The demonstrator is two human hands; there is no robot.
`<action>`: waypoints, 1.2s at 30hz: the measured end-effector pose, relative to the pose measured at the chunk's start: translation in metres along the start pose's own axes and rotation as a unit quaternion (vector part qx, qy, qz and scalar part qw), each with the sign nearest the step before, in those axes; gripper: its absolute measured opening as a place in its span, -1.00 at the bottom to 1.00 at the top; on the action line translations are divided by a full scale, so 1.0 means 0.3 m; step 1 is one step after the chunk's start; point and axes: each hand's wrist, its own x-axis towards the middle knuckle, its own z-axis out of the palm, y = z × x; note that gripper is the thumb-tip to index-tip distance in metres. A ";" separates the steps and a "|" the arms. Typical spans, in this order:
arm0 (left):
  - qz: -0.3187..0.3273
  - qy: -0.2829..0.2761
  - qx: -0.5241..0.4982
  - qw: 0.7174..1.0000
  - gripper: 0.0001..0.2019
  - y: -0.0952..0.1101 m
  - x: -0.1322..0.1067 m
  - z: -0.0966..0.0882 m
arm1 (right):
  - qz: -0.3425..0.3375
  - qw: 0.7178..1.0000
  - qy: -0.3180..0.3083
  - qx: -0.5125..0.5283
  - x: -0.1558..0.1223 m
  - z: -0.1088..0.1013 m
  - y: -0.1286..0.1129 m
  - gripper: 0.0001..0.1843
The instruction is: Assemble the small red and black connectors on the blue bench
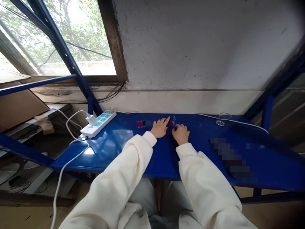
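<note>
My left hand (159, 128) rests over the blue table with its fingers stretched out, the fingertips beside a small red and black cylinder (170, 122). Just right of that cylinder are small clear pieces (173, 121), too small to name. My right hand (181, 133) is close by, its fingers curled together near the clear pieces; whatever they hold, if anything, is hidden. To the left of my left hand stand two small red cylinders (139, 124) and a black one (144, 123) in a short row. Several tiny dark bits (187, 121) lie beyond my right hand.
A white power strip (98, 123) with a plugged-in charger (91, 119) lies at the table's left end, its cable (62, 171) hanging down. A clear glass (223, 119) is at the back right. A blurred dark object (228, 156) lies on the right. Blue frame posts (64, 54) flank the table.
</note>
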 end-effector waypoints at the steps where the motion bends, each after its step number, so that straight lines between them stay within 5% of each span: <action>1: -0.006 0.011 0.000 1.000 -0.41 0.008 0.004 0.020 | -0.001 1.000 -0.003 0.000 0.000 0.000 0.000 -0.68; 11: -0.017 0.031 0.019 0.999 -0.46 0.025 0.064 0.098 | -0.004 1.000 0.001 -0.002 0.008 0.011 0.003 -0.70; 24: -0.026 0.138 0.024 0.990 -0.74 0.019 0.030 0.072 | 0.025 1.000 0.007 -0.003 0.037 0.033 0.015 -0.73; 36: -0.025 0.104 0.024 0.994 -0.78 0.035 -0.002 0.088 | 0.039 0.999 0.012 -0.009 0.093 0.072 0.014 -0.68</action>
